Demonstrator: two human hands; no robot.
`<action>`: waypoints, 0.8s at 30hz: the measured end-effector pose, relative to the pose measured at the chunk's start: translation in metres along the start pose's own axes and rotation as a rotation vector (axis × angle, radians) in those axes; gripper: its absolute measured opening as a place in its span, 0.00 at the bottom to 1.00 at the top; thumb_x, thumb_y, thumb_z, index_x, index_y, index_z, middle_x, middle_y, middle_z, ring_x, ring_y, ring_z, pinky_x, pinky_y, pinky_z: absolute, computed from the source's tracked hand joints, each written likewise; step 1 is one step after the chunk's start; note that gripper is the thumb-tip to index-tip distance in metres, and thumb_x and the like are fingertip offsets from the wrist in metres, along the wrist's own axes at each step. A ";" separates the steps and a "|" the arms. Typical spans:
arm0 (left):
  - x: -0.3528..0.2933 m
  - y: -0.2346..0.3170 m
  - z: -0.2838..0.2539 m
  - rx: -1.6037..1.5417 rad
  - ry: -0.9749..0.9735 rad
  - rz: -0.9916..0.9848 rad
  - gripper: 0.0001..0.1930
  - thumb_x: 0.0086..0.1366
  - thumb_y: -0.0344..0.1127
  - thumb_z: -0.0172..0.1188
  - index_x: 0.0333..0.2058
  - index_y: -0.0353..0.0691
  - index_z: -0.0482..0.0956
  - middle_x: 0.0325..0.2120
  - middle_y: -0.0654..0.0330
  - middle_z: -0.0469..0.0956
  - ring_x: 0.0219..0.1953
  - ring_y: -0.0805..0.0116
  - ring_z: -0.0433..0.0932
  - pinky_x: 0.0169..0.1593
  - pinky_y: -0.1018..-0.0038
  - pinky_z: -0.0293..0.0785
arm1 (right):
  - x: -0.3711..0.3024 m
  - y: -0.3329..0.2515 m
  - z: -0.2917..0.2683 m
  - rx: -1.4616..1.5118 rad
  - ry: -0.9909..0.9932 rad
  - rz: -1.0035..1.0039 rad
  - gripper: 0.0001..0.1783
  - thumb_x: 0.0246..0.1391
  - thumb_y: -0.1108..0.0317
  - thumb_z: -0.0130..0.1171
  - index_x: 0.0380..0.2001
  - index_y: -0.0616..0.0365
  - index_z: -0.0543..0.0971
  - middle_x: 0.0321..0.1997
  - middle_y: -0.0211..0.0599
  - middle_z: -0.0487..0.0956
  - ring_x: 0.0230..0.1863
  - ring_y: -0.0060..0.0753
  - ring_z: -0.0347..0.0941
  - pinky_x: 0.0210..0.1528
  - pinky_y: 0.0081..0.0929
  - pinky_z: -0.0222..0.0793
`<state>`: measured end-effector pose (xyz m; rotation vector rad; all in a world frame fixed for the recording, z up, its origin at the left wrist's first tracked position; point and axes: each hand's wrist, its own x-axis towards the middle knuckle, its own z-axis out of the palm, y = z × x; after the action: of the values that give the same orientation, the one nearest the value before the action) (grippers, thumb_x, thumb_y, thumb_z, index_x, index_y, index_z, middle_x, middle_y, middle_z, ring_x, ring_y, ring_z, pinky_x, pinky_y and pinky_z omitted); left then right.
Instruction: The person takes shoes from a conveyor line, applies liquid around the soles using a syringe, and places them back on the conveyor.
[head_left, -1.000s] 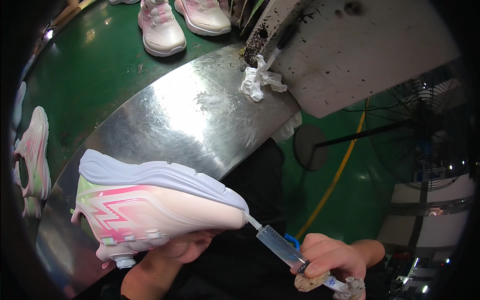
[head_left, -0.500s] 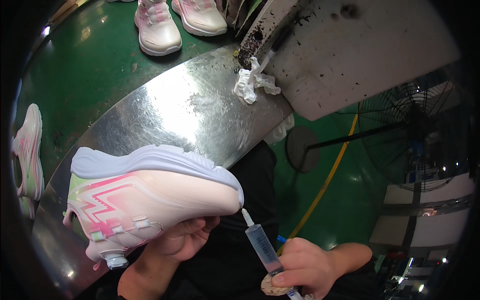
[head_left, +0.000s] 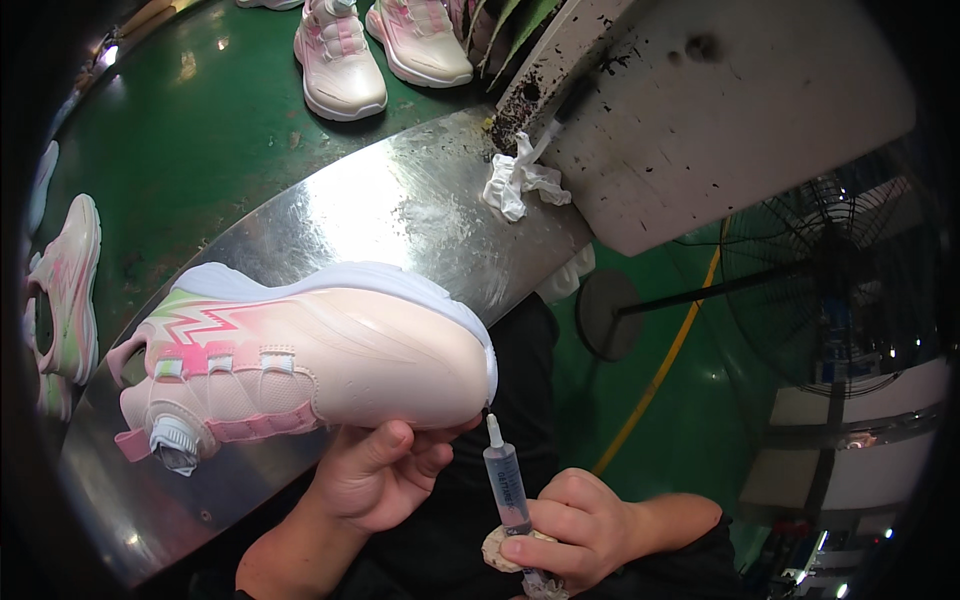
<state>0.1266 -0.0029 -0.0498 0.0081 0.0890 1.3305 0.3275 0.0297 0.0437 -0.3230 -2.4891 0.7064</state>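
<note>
A pale pink and white sneaker [head_left: 390, 350] lies on its side in the air over a metal table, its toe to the right and white sole turned away from me. My left hand [head_left: 375, 475] holds it from below near the toe, the fingers partly hidden under the shoe. A syringe [head_left: 508, 487] with see-through liquid is gripped in my right hand [head_left: 585, 525]. Its tip meets the toe where the upper joins the sole; whether it touches I cannot tell. Around the syringe's lower end sits a round beige pad [head_left: 497, 549].
The shiny metal table [head_left: 440, 220] bears a crumpled white cloth [head_left: 522, 182] beside a stained pale panel [head_left: 740, 110]. More sneakers stand on a green surface, a pair [head_left: 345, 70] at the top and others [head_left: 75, 290] at far left. A black fan [head_left: 830, 260] stands right.
The sneaker has rolled, showing more of its laces and dial and less sole. The syringe has swung more upright, its tip staying at the toe. The view has shifted slightly.
</note>
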 end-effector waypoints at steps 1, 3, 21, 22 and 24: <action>0.000 -0.001 -0.001 -0.002 -0.003 0.000 0.20 0.65 0.36 0.55 0.54 0.35 0.68 0.52 0.45 0.71 0.59 0.55 0.67 0.52 0.75 0.77 | -0.001 0.000 0.001 0.001 0.001 -0.005 0.36 0.44 0.44 0.63 0.47 0.62 0.71 0.37 0.41 0.73 0.26 0.38 0.66 0.27 0.33 0.60; 0.000 -0.001 -0.001 -0.002 -0.008 0.003 0.21 0.65 0.37 0.55 0.54 0.35 0.68 0.52 0.44 0.71 0.58 0.55 0.68 0.52 0.75 0.77 | -0.001 0.001 0.002 -0.011 0.017 -0.018 0.35 0.44 0.44 0.63 0.47 0.61 0.71 0.37 0.42 0.72 0.25 0.38 0.66 0.26 0.33 0.60; -0.025 0.007 -0.003 -0.095 0.114 -0.088 0.22 0.61 0.28 0.58 0.55 0.39 0.69 0.50 0.51 0.74 0.56 0.50 0.70 0.52 0.64 0.74 | -0.030 0.009 0.002 -0.070 0.250 -0.073 0.35 0.42 0.51 0.69 0.51 0.51 0.66 0.38 0.38 0.72 0.33 0.34 0.68 0.31 0.30 0.60; -0.041 0.012 -0.013 -0.145 -0.031 -0.156 0.22 0.59 0.26 0.59 0.53 0.39 0.71 0.49 0.51 0.74 0.55 0.51 0.72 0.55 0.60 0.70 | -0.011 0.014 0.003 -0.063 0.271 0.005 0.42 0.37 0.48 0.72 0.54 0.51 0.64 0.39 0.39 0.72 0.34 0.36 0.68 0.33 0.32 0.60; -0.065 0.008 -0.024 -0.073 -0.077 -0.146 0.24 0.58 0.24 0.58 0.55 0.40 0.69 0.51 0.52 0.73 0.55 0.51 0.71 0.59 0.57 0.65 | -0.020 0.040 0.004 -0.097 0.204 -0.058 0.52 0.36 0.36 0.69 0.55 0.64 0.63 0.44 0.46 0.70 0.45 0.39 0.66 0.42 0.33 0.63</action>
<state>0.1015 -0.0654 -0.0690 -0.0094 -0.0241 1.1856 0.3456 0.0546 0.0106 -0.3394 -2.3321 0.5039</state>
